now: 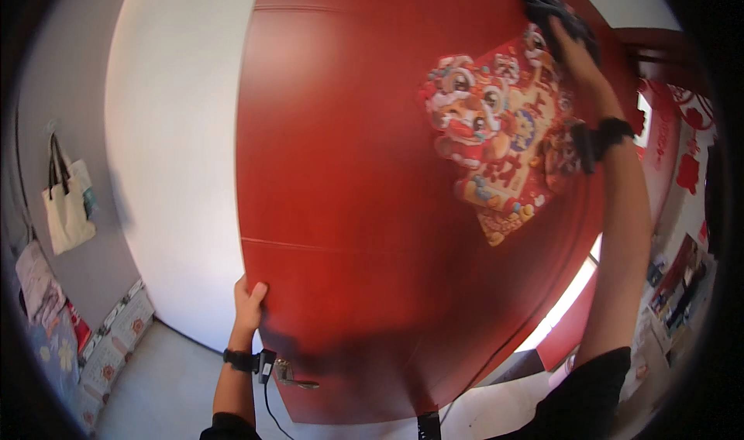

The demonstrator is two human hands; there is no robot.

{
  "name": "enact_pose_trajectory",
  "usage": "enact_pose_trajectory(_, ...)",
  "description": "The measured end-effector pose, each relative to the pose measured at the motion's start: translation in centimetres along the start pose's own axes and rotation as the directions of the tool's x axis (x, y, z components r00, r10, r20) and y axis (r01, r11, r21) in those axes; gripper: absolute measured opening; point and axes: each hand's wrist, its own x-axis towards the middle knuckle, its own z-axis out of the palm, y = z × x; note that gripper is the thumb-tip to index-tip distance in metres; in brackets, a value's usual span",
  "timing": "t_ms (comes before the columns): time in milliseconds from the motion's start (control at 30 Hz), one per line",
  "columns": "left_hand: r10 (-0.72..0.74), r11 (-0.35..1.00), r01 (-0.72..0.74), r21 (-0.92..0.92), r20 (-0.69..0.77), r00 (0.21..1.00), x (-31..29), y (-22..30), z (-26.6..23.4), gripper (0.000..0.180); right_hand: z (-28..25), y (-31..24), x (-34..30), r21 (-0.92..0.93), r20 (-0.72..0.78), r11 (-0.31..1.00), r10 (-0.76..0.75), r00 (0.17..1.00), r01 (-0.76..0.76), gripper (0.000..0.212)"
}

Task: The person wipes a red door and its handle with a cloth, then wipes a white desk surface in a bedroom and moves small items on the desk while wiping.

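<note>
A red door (333,169) fills the middle of the head view. My left hand (249,304) grips its left edge, thumb on the front face and fingers around behind, above the metal door handle (294,376). High at the upper right, my right hand (570,41) presses a dark, crumpled cloth (549,8) against the door; motion blurs it, and part of my fingers is hidden. Just below that hand, a colourful festive poster (465,118) with cartoon lion faces is stuck to the door. Black bands with small devices circle both my wrists.
A white panel (178,153) stands left of the door. Farther left, a cream tote bag (68,211) hangs on a grey wall, above a bed with patterned bedding (50,355). A black cable (275,413) hangs from my left wrist. Red decorations (687,173) hang at the right.
</note>
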Motion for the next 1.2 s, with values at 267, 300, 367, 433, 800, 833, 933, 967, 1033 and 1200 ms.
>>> enact_pose_trajectory(267, 0.016, 0.999, -0.014, 0.041, -0.042, 0.999, 0.0, 1.4, 0.6, 0.060, -0.3, 5.8, -0.3, -0.358, -0.268, 0.932, -0.150, 0.952, 0.046, 0.079)
enact_pose_trajectory(300, 0.009, 0.998, -0.007, 0.061, -0.049, 0.999, -0.1, 1.8, 0.3, 0.059, 1.9, 4.7, -1.2, -0.348, -0.250, 0.935, -0.160, 0.955, 0.066, 0.079)
enact_pose_trajectory(367, 0.008, 0.999, -0.006, 0.042, -0.065, 0.998, -0.1, 1.8, 0.9, 0.059, 3.5, 2.4, -2.3, -0.421, -0.171, 0.868, -0.361, 0.917, 0.264, 0.072)
enact_pose_trajectory(433, 0.005, 0.999, -0.004, 0.036, -0.037, 0.999, 0.1, 2.0, 1.2, 0.056, 5.0, 1.1, -2.9, -0.583, -0.077, 0.723, -0.502, 0.861, 0.370, 0.069)
enact_pose_trajectory(800, 0.007, 1.000, -0.007, -0.013, -0.018, 1.000, -0.2, 2.1, 1.0, 0.053, 15.3, -13.5, -7.6, -0.326, 0.471, 0.574, -0.591, 0.655, 0.752, 0.065)
enact_pose_trajectory(833, 0.004, 0.999, -0.005, -0.039, -0.012, 1.000, -0.1, 1.8, 1.4, 0.053, 16.0, -13.7, -7.5, -0.338, 0.477, 0.576, -0.578, 0.663, 0.745, 0.065)
enact_pose_trajectory(933, -0.010, 1.000, 0.010, -0.001, -0.044, 0.999, -0.8, 2.2, -0.1, 0.053, 21.3, -17.6, -12.5, -0.487, 0.429, 0.474, -0.602, 0.673, 0.734, 0.072)
enact_pose_trajectory(967, -0.019, 1.000, 0.019, -0.022, -0.012, 1.000, -0.7, 2.1, 0.2, 0.053, 21.6, -18.2, -13.4, -0.536, 0.426, 0.486, -0.551, 0.718, 0.691, 0.076)
enact_pose_trajectory(1033, 0.020, 1.000, -0.021, -0.022, -0.034, 0.999, -0.5, 1.7, 0.7, 0.052, 22.9, -17.3, -15.1, -0.537, 0.332, 0.584, -0.517, 0.789, 0.608, 0.077)
enact_pose_trajectory(1200, -0.019, 0.999, 0.019, -0.030, -0.001, 1.000, -0.3, 1.7, 0.8, 0.048, 25.3, -13.0, -19.4, -0.484, 0.123, 0.571, -0.706, 0.698, 0.663, 0.075)
